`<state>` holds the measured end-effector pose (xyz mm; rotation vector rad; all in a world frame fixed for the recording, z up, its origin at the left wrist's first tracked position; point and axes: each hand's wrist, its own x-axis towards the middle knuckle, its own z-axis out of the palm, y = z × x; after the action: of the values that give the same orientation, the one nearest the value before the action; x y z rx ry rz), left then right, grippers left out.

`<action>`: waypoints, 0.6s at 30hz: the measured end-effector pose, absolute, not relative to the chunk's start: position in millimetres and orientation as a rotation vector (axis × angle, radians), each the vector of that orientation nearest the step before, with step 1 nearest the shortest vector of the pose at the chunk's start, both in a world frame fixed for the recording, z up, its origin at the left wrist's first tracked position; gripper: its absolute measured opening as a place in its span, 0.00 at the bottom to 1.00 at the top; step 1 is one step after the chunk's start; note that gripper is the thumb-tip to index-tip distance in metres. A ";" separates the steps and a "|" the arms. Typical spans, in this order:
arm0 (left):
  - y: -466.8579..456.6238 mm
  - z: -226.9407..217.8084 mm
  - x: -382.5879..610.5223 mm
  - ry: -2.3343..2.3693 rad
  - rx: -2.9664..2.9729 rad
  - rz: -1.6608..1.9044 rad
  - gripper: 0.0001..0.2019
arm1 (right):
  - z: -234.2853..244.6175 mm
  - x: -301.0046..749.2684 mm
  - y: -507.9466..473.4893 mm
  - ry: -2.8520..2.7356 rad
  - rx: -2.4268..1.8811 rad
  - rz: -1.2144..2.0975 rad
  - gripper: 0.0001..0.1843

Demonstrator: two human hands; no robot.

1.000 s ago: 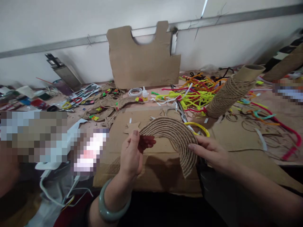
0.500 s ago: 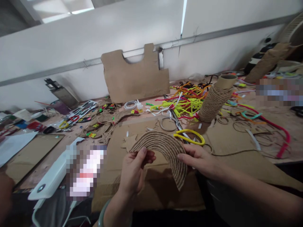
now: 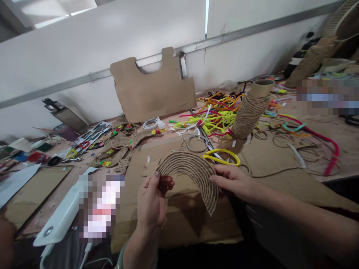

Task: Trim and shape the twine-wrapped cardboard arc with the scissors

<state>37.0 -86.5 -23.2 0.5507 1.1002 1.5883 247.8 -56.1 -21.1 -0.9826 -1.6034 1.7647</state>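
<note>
A crescent covered in rows of brown twine [image 3: 193, 168] is held up between both hands, its pointed right end hanging down. My left hand [image 3: 153, 198] pinches its left tip between thumb and fingers. On the right side, my right hand [image 3: 232, 181] grips the crescent's outer edge with the thumb on top. Just behind it lies a bent yellow pipe cleaner [image 3: 224, 156]. A cardboard sheet [image 3: 140, 157] spreads out beneath the crescent, and a loop of twine [image 3: 196, 144] rests on it.
A twine-wound cardboard tube [image 3: 251, 112] stands at the right, beside a heap of coloured pipe cleaners [image 3: 221, 121]. Finished-looking twine pieces [image 3: 117, 144], a small glue bottle [image 3: 160, 125] and scissors [image 3: 77, 149] lie left. A white device [image 3: 61, 213] sits nearer. Cut cardboard [image 3: 154, 89] leans on the wall.
My left hand has shifted slightly left along with the crescent's tip, and the crescent looks a little flatter. The whole view has turned slightly. Both hands keep their hold.
</note>
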 end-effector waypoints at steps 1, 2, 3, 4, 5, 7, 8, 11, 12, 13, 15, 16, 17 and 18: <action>-86.4 -23.7 36.6 1.111 0.555 1.600 0.11 | -21.4 248.4 -55.9 -1.591 -0.986 1.768 0.15; -86.3 -24.1 36.4 1.127 0.563 1.603 0.11 | -21.4 248.8 -55.7 -1.579 -0.992 1.768 0.15; -86.2 -24.5 36.4 1.141 0.573 1.601 0.10 | -21.1 249.1 -55.4 -1.570 -0.998 1.765 0.16; -86.0 -24.8 36.5 1.149 0.583 1.595 0.10 | -20.8 249.5 -55.0 -1.564 -1.005 1.759 0.16; -85.8 -25.1 36.7 1.151 0.591 1.589 0.11 | -20.5 250.0 -54.5 -1.563 -1.012 1.753 0.16; -85.3 -25.6 36.9 1.147 0.593 1.576 0.12 | -20.2 251.5 -53.3 -1.569 -1.020 1.744 0.17; -85.1 -25.7 36.8 1.146 0.586 1.573 0.12 | -20.2 252.5 -52.7 -1.573 -1.017 1.742 0.17; -84.7 -26.1 36.5 1.155 0.569 1.586 0.13 | -20.6 255.3 -51.7 -1.555 -1.011 1.746 0.16; -84.6 -26.3 36.4 1.159 0.568 1.591 0.13 | -20.7 255.9 -51.5 -1.537 -1.013 1.752 0.16; -84.5 -26.6 36.4 1.161 0.573 1.595 0.13 | -20.8 256.3 -51.3 -1.515 -1.017 1.757 0.17; -84.5 -27.4 36.4 1.158 0.584 1.586 0.13 | -21.2 256.7 -50.9 -1.468 -1.022 1.770 0.17; -84.4 -27.9 36.3 1.155 0.582 1.576 0.13 | -21.3 257.0 -50.5 -1.448 -1.019 1.770 0.17; -84.3 -28.3 36.0 1.153 0.575 1.564 0.14 | -21.5 257.4 -50.1 -1.429 -1.014 1.771 0.17; -84.1 -28.6 35.7 1.151 0.561 1.552 0.14 | -21.6 257.9 -49.7 -1.408 -1.005 1.779 0.17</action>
<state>35.7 -84.1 -28.6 0.5612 1.1505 1.5517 257.9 -49.7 -21.6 -1.0052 -1.4084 1.7787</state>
